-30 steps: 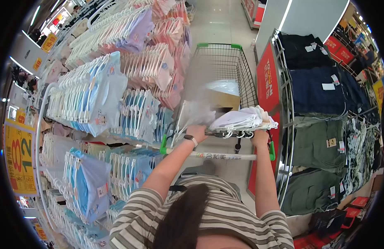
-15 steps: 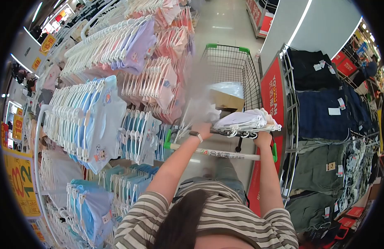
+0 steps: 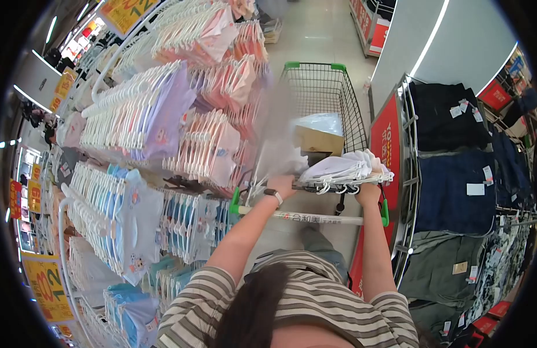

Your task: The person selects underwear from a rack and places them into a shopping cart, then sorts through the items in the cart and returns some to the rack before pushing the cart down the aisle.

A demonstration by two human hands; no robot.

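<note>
Both of my hands are at the rear of a wire shopping cart [image 3: 338,78], forward of its pale handle bar [image 3: 332,218] with green end pieces. My left hand [image 3: 281,185], a band at its wrist, is closed on the cart's dark rear rail at its left part. At the right end of that rail my right hand [image 3: 369,193] is closed too, its fingers partly hidden. Between them, white and pale clothes on hangers [image 3: 343,168] lie across the rail, hooks toward me. Inside the cart is a cardboard box [image 3: 320,140] with a clear plastic package [image 3: 320,122]. A grey blur covers the area before my left hand.
On the left stand racks of small garments on white hangers [image 3: 144,113], with yellow price signs [image 3: 48,287]. Dark folded trousers [image 3: 457,191] hang on a metal rack at right, behind a red sign panel [image 3: 384,139]. The tiled aisle floor [image 3: 315,35] runs ahead.
The cart and I have moved forward along the aisle; the racks on both sides have slid back toward me. My hands keep their places on the cart, and the hanger clothes lie as before.
</note>
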